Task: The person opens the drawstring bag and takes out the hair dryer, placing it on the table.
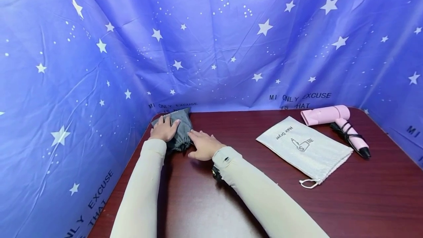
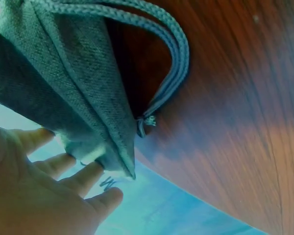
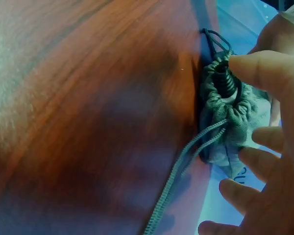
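Observation:
A dark grey drawstring bag (image 1: 183,129) lies at the table's back left corner. My left hand (image 1: 163,129) rests on its left part with fingers spread. Close to the bag's right side is my right hand (image 1: 206,146), its fingers extended; whether they touch the cloth I cannot tell. In the left wrist view, grey drawstring cords (image 2: 174,63) loop out beside the bag. The right wrist view shows the bag's mouth gathered, with a black ribbed piece (image 3: 224,84) poking out of it. The rest of the contents is hidden by the cloth.
A white drawstring bag (image 1: 284,139) printed "Hair Dryer" lies flat on the right of the reddish-brown table (image 1: 205,201). Behind it is a pink hair dryer (image 1: 325,115), its black cord wound round the handle. A blue star-patterned curtain (image 1: 211,47) hangs around the back and sides.

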Demonstrator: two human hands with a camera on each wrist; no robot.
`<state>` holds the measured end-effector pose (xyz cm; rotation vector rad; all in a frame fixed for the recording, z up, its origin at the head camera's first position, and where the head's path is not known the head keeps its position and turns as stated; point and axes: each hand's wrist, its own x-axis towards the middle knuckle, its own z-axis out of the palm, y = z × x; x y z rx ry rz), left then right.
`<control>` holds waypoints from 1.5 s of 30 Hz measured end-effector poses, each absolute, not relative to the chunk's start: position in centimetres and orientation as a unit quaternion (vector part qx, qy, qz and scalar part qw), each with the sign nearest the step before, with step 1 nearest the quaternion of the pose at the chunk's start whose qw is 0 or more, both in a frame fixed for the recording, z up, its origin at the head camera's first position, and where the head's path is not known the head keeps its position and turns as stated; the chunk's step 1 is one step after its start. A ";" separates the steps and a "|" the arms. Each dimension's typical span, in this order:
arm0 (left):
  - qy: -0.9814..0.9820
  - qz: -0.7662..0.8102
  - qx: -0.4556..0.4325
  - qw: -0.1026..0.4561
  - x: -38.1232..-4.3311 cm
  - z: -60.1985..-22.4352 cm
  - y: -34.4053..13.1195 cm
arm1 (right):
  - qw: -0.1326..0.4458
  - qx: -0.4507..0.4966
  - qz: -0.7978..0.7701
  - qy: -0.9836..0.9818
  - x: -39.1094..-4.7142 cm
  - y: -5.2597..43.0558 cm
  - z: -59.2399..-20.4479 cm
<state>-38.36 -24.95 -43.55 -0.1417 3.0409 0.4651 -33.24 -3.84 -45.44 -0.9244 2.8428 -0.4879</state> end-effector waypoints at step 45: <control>0.999 0.018 0.025 -0.038 -35.4 -42.3 -22.4 | -0.036 -0.311 -0.099 0.944 -29.9 0.2 -45.8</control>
